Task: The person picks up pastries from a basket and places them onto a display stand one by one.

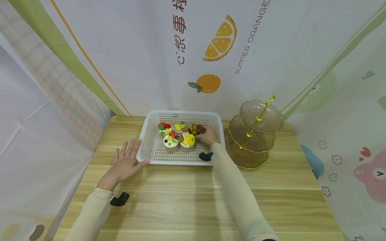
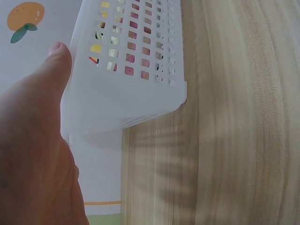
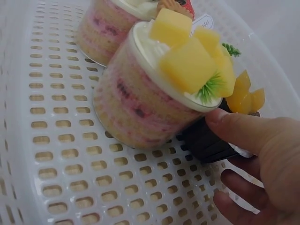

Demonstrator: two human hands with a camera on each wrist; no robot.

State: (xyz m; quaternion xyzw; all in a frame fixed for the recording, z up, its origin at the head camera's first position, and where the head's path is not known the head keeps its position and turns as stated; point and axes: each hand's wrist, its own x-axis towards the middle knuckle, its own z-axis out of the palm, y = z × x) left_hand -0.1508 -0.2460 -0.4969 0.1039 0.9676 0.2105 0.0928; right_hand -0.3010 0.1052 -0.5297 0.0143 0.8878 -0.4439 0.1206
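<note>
A white perforated basket (image 1: pixel 149 142) stands on the wooden table and holds several small dessert cups. My right hand (image 1: pixel 207 135) reaches into its right side and grips a dark chocolate cup (image 3: pixel 209 144) topped with orange fruit pieces; thumb and fingers curl round it. Beside it stands a pink layered cup with yellow cubes (image 3: pixel 154 96), another cup (image 3: pixel 105 28) behind. My left hand (image 1: pixel 127 162) lies flat on the table with fingers spread, its thumb (image 2: pixel 58 61) touching the basket's (image 2: pixel 126 101) near left corner.
A gold-trimmed tiered glass stand (image 1: pixel 254 134) rises just right of the basket. Printed cloth walls close in the back and sides. Bare wooden tabletop (image 1: pixel 187 201) stretches in front of the basket.
</note>
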